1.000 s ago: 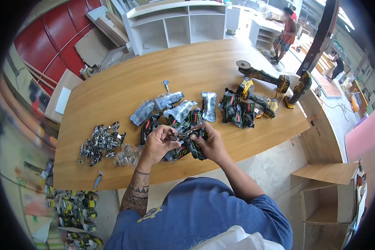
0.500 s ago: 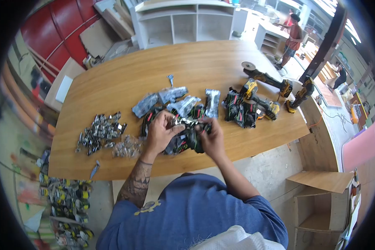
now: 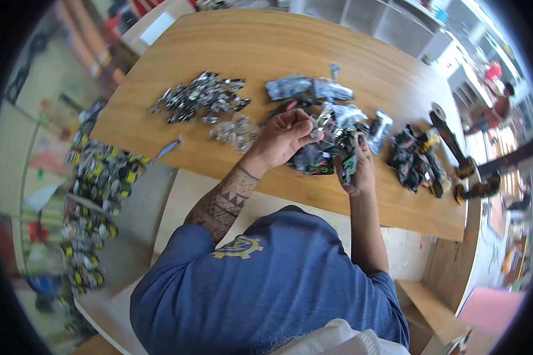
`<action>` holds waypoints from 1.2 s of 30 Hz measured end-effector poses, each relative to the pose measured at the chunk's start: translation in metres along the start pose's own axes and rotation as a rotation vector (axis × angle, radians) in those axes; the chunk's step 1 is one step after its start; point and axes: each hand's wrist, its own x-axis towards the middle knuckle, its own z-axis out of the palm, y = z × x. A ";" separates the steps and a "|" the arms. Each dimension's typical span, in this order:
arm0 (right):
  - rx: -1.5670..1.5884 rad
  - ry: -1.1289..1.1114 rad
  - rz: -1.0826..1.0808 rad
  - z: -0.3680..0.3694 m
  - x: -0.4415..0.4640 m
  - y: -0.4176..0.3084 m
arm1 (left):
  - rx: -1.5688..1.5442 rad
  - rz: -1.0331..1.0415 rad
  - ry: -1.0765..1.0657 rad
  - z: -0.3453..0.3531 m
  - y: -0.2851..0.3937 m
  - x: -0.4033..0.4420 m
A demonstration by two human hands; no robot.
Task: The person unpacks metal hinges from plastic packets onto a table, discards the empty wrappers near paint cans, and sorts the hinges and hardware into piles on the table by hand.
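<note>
Between the thumb and fingers of my left hand (image 3: 283, 141) is a shiny metal fitting (image 3: 321, 120) that looks like a cabinet hinge. My right hand (image 3: 360, 171) is closed around a crumpled black plastic packet (image 3: 347, 158) with green print, just right of the fitting. More black packets (image 3: 311, 161) with pink and green marks lie on the table beneath my hands. To the left is a heap of similar shiny metal fittings (image 3: 204, 97). A smaller pile of clear plastic bags (image 3: 236, 131) with small parts sits beside my left wrist.
Silvery-blue packets (image 3: 288, 87) lie beyond my hands. At the right of the wooden table (image 3: 266, 44) are a yellow-black drill (image 3: 429, 142), an angle grinder (image 3: 453, 139) and more black packets (image 3: 404, 157). A blue-grey tool (image 3: 170, 146) lies near the left edge. A person (image 3: 498, 112) stands far right.
My view has swung left and down, so the table appears higher and tilted. My hands have moved apart slightly, the left holding the metal fitting and the right the black packet.
</note>
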 end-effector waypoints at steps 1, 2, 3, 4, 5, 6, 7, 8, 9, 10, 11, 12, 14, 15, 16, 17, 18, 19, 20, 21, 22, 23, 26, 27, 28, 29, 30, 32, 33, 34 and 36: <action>0.055 -0.107 0.016 0.000 0.004 0.003 | -0.093 0.057 0.075 -0.002 0.001 -0.006; 0.093 -0.117 0.018 0.001 0.007 0.008 | -0.089 0.078 0.092 -0.011 0.006 -0.014; 0.053 -0.073 0.003 0.017 0.006 0.008 | -0.036 0.102 0.165 -0.023 0.012 -0.021; 0.014 -0.027 -0.019 0.031 0.006 0.009 | 0.016 0.121 0.233 -0.029 0.019 -0.028; 0.010 -0.033 -0.013 0.035 0.010 0.012 | 0.276 0.117 0.432 -0.035 0.029 -0.039; -0.064 -0.012 -0.031 0.038 0.013 0.016 | 0.618 0.103 0.575 -0.034 0.042 -0.048; -0.136 0.009 -0.049 0.041 0.016 0.020 | 0.862 0.048 0.637 -0.042 0.054 -0.059; -0.135 0.005 -0.047 0.040 0.020 0.026 | 1.106 -0.011 0.694 -0.053 0.065 -0.070; -0.191 -0.032 -0.065 0.035 0.025 0.034 | 1.108 -0.010 0.698 -0.065 0.071 -0.078; -0.247 -0.070 -0.083 0.038 0.027 0.038 | 1.349 0.025 0.666 -0.076 0.076 -0.086; -0.278 -0.094 -0.062 0.041 0.027 0.044 | 1.588 0.060 0.626 -0.086 0.078 -0.093; -0.301 -0.102 -0.068 0.048 0.027 0.049 | 1.587 0.060 0.632 -0.082 0.082 -0.095; -0.368 -0.161 -0.097 0.052 0.028 0.063 | 1.271 0.111 0.784 -0.074 0.092 -0.098; -0.427 -0.180 -0.105 0.058 0.027 0.069 | 1.117 0.178 0.762 -0.071 0.095 -0.097; -0.516 -0.211 -0.159 0.063 0.027 0.074 | 1.116 0.181 0.765 -0.054 0.097 -0.093; -0.576 -0.245 -0.163 0.069 0.024 0.076 | 1.014 0.183 0.752 -0.034 0.097 -0.090; -0.635 -0.283 -0.167 0.078 0.019 0.078 | 0.913 0.189 0.739 -0.023 0.099 -0.088; -0.607 -0.326 -0.093 0.081 0.017 0.085 | 1.045 0.150 0.660 -0.030 0.099 -0.090; -0.662 -0.391 -0.113 0.081 0.018 0.093 | 1.048 0.161 0.665 -0.029 0.101 -0.091; -0.666 -0.403 -0.122 0.087 0.015 0.098 | 0.729 0.063 0.658 -0.027 0.101 -0.092; -0.670 -0.411 -0.131 0.093 0.010 0.101 | 0.409 -0.035 0.636 -0.022 0.100 -0.092; -0.617 -0.415 -0.050 0.097 0.005 0.097 | 0.479 0.007 0.713 -0.016 0.096 -0.090; -0.547 -0.374 0.052 0.092 0.004 0.101 | 0.499 -0.050 0.735 -0.012 0.090 -0.095; -0.560 -0.375 0.088 0.085 0.005 0.102 | 0.461 -0.120 0.744 -0.018 0.084 -0.098; -0.561 -0.358 0.078 0.083 0.005 0.103 | 0.459 -0.132 0.729 -0.026 0.079 -0.101; -0.620 -0.369 0.078 0.081 0.004 0.101 | 0.487 -0.126 0.732 -0.034 0.074 -0.104; -0.680 -0.365 0.075 0.077 0.002 0.098 | 0.513 -0.129 0.724 -0.038 0.069 -0.104; -0.759 -0.427 0.022 0.078 -0.002 0.090 | 0.281 -0.123 0.731 -0.030 0.068 -0.104; -0.685 -0.443 0.028 0.073 0.000 0.097 | 0.248 -0.087 0.622 -0.029 0.067 -0.107; -0.609 -0.469 0.032 0.069 0.002 0.101 | 0.214 -0.046 0.520 -0.026 0.066 -0.106; -0.474 -0.396 0.080 0.066 0.000 0.102 | 0.253 -0.061 0.523 -0.014 0.065 -0.098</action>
